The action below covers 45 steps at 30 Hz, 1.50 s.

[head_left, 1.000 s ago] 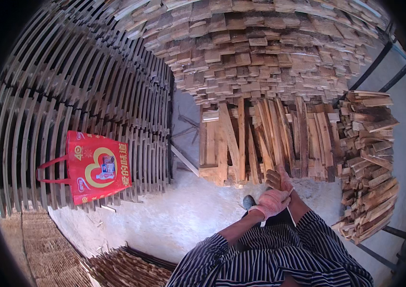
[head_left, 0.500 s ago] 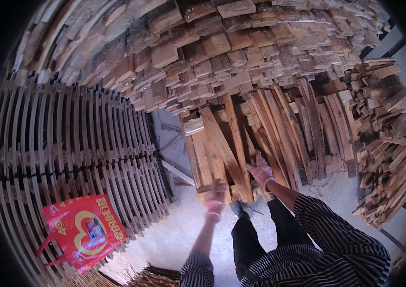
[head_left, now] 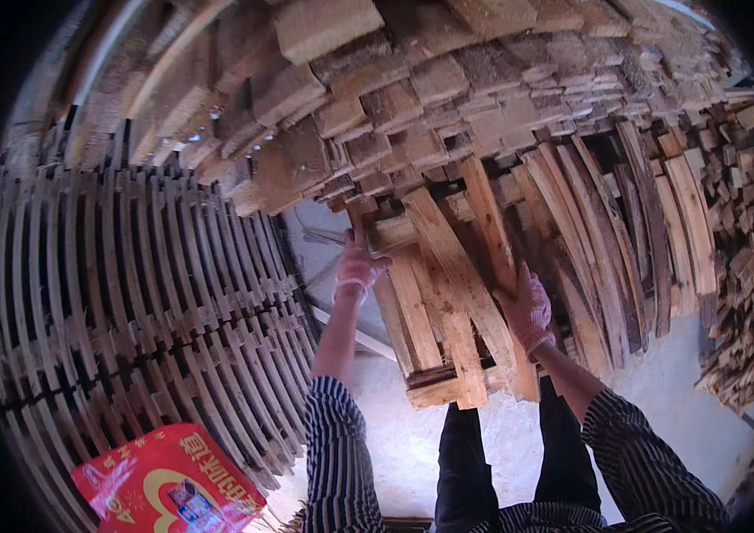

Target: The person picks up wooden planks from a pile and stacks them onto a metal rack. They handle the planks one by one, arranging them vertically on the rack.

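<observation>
Both my hands wear pale pink gloves. My left hand point(head_left: 359, 266) is at the far left corner of a layer of wooden boards, beside the end of a short crosspiece point(head_left: 392, 233). Its fingers point away and its thumb is spread to the right against the wood. My right hand point(head_left: 530, 311) is closed around the edge of a long narrow board point(head_left: 486, 209) that leans toward the stack behind; part of its grip is hidden. Left of it a wide pale board point(head_left: 448, 249) slants across other boards. Another short crosspiece point(head_left: 434, 393) lies under their near ends.
A high stack of boards point(head_left: 421, 84) rises behind. Rows of slatted boards point(head_left: 128, 266) stand at left, with a red bag point(head_left: 132, 462) on them. More loose boards point(head_left: 688, 213) and piled offcuts point(head_left: 746, 293) are at right. Pale floor point(head_left: 403, 444) shows near my legs.
My left hand has moved from the near end of the boards to their far left corner. The view has shifted closer; my right hand remains among the boards.
</observation>
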Available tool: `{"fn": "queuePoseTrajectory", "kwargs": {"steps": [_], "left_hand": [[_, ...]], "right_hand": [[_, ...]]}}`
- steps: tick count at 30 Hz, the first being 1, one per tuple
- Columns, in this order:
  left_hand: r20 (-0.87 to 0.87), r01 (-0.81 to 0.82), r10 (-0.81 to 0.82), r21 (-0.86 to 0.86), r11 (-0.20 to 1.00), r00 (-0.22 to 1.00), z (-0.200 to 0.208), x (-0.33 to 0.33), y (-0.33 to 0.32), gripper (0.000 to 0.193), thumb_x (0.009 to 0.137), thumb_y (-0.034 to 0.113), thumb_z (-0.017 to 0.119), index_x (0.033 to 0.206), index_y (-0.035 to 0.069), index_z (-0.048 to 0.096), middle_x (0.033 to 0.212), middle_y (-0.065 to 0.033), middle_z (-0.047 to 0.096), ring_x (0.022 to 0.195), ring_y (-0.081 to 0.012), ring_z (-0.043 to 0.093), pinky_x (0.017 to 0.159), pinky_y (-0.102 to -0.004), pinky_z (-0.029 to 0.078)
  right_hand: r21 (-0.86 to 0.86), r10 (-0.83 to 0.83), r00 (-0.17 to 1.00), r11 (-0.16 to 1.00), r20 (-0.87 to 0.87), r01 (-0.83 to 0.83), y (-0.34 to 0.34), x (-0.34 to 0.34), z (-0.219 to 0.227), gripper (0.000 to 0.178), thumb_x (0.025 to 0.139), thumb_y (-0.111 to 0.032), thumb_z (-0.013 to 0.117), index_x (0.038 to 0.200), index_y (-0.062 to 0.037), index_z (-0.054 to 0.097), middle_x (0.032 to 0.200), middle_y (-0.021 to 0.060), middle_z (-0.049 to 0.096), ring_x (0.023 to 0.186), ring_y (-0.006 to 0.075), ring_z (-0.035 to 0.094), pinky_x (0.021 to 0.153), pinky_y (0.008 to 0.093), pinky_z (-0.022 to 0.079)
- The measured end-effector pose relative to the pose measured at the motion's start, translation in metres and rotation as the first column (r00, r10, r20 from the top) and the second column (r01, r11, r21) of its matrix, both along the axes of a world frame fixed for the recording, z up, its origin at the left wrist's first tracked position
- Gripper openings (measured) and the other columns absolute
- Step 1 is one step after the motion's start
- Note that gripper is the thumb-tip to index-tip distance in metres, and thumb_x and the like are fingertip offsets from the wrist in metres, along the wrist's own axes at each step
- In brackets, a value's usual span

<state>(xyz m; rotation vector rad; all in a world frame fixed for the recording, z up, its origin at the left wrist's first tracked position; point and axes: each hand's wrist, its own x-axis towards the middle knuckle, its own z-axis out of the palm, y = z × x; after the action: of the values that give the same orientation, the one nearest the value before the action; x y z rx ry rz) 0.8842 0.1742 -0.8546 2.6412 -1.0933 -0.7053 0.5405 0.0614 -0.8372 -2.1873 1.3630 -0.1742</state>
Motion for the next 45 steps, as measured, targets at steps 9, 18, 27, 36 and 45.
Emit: {"fn": "queuePoseTrajectory", "kwargs": {"steps": [9, 18, 27, 36, 45], "left_hand": [[-0.045, 0.34, -0.337, 0.143, 0.93, 0.941, -0.026, 0.031, -0.037, 0.073, 0.07, 0.033, 0.084, 0.125, 0.002, 0.047, 0.126, -0.0292, 0.059, 0.113, -0.0438, 0.062, 0.095, -0.0471, 0.053], [-0.152, 0.392, -0.399, -0.075, 0.917, 0.904, -0.06, 0.045, -0.043, 0.085, 0.069, 0.023, 0.087, 0.138, 0.0, 0.043, 0.13, -0.0271, 0.056, 0.121, -0.0453, 0.055, 0.1, -0.0474, 0.049], [-0.353, -0.283, 0.071, -0.597, 0.751, 0.933, -0.022, -0.06, 0.02, 0.086, 0.079, 0.01, 0.078, 0.151, 0.004, 0.032, 0.149, -0.0191, 0.044, 0.133, -0.031, 0.048, 0.103, -0.0319, 0.047], [-0.251, -0.614, 0.568, -0.183, 0.768, 0.784, -0.018, -0.221, -0.012, 0.108, 0.079, 0.027, 0.081, 0.158, 0.001, 0.013, 0.158, -0.0242, 0.032, 0.147, -0.0338, 0.032, 0.12, -0.0344, 0.027], [-0.402, -0.774, 0.669, -0.213, 0.596, 0.625, 0.028, -0.19, 0.05, 0.101, 0.074, 0.017, 0.086, 0.156, 0.005, 0.027, 0.145, -0.0211, 0.052, 0.134, -0.0312, 0.05, 0.113, -0.0361, 0.038]], "right_hand": [[0.093, -0.078, 0.992, 0.993, 0.096, 0.069, 0.002, -0.001, 0.014, 0.072, 0.081, -0.028, 0.077, 0.143, -0.0055, 0.046, 0.115, 0.0223, 0.061, 0.106, 0.0408, 0.06, 0.092, 0.0479, 0.049], [0.017, 0.053, 0.935, 0.999, -0.35, -0.05, 0.055, 0.017, 0.022, 0.083, 0.088, -0.041, 0.067, 0.157, -0.0185, 0.028, 0.145, 0.0272, 0.046, 0.118, 0.0429, 0.056, 0.101, 0.0551, 0.044], [0.224, 0.035, 0.986, 0.975, -0.163, 0.002, 0.035, 0.018, 0.04, 0.091, 0.085, -0.044, 0.071, 0.159, -0.0289, 0.02, 0.122, 0.0261, 0.057, 0.105, 0.041, 0.065, 0.086, 0.0506, 0.055], [0.037, 0.019, 0.922, 0.999, -0.386, -0.005, -0.006, -0.012, 0.049, 0.103, 0.084, -0.037, 0.075, 0.161, -0.0197, 0.009, 0.125, 0.024, 0.057, 0.103, 0.0377, 0.067, 0.08, 0.047, 0.057], [-0.036, -0.045, 0.992, 0.999, -0.119, 0.041, -0.009, -0.033, 0.024, 0.101, 0.083, -0.034, 0.076, 0.161, -0.0168, 0.014, 0.132, 0.0293, 0.053, 0.119, 0.0456, 0.057, 0.096, 0.0485, 0.05]]}}
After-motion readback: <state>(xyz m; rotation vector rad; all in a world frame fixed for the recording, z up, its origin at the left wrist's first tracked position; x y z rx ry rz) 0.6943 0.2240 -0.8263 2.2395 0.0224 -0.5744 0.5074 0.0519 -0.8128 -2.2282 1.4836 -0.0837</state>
